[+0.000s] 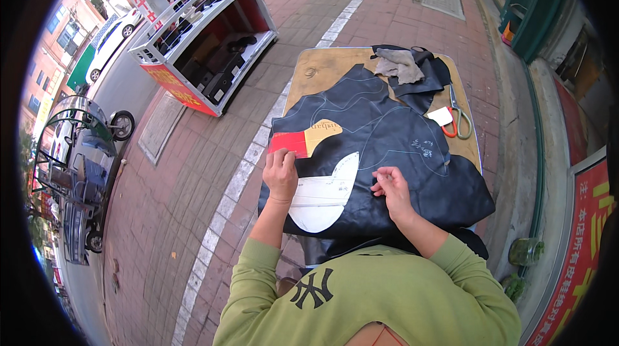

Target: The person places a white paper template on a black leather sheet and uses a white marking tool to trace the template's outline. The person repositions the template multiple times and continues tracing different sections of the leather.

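A sheet of black leather (338, 109) with pale drawn outlines lies over a small wooden-topped table (312, 68). At its left side, the bent fingers of my left hand (280, 175) grip the lower edge of a red and tan cardboard pattern piece (295, 142). Below that piece rests a white curved pattern piece (321, 198) with lines and marks on it. My right hand (392, 187) is over the leather, right of the white piece. Its fingers are curled, with thumb and fingertips close together; whether something small is between them is unclear.
Scissors (456, 116) with red and green handles lie at the table's right edge beside a white piece (440, 116). A grey rag (399, 65) sits on leather scraps (420, 90) at the far right corner. A shoe display case (213, 51) stands left on the brick pavement.
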Action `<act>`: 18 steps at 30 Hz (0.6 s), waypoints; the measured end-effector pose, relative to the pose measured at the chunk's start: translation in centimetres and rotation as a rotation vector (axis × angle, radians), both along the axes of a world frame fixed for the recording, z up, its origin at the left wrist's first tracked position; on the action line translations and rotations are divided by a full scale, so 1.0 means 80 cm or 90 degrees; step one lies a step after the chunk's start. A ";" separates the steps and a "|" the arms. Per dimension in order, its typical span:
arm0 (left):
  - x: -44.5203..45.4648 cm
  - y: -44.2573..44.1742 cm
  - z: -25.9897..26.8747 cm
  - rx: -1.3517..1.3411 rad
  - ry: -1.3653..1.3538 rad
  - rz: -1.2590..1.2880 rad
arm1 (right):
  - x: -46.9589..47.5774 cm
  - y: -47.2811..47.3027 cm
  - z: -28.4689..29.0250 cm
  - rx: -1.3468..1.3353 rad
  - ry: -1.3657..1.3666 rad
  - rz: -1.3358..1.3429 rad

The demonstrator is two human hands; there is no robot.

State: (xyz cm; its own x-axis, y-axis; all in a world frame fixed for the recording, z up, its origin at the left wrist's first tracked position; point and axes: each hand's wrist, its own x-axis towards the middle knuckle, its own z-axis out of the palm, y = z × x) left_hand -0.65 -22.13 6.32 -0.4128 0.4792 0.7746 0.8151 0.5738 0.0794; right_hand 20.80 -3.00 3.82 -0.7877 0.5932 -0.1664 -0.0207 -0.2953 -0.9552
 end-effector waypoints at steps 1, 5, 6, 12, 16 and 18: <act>0.003 0.004 -0.006 -0.027 -0.013 -0.006 | -0.001 -0.001 -0.001 0.004 -0.002 0.004; 0.007 0.015 -0.025 -0.097 -0.039 -0.037 | 0.000 -0.005 -0.005 0.019 -0.008 0.016; 0.006 0.017 -0.028 -0.109 -0.051 -0.049 | 0.001 -0.005 -0.005 0.020 -0.007 0.018; -0.006 0.018 -0.038 -0.186 -0.111 -0.116 | 0.005 -0.004 -0.008 0.023 -0.017 0.015; -0.010 0.016 -0.045 -0.209 -0.137 -0.129 | 0.004 -0.004 -0.013 0.029 -0.022 0.018; -0.010 0.015 -0.049 -0.221 -0.146 -0.127 | 0.003 -0.004 -0.015 0.036 -0.020 0.021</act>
State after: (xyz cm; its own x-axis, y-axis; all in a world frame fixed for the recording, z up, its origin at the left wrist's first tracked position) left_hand -1.43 -20.96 2.44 -0.4283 0.7812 0.4541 0.8960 0.4325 0.1009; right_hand 21.07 -3.32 2.62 -0.8014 0.5767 -0.1585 0.0187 -0.2408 -0.9704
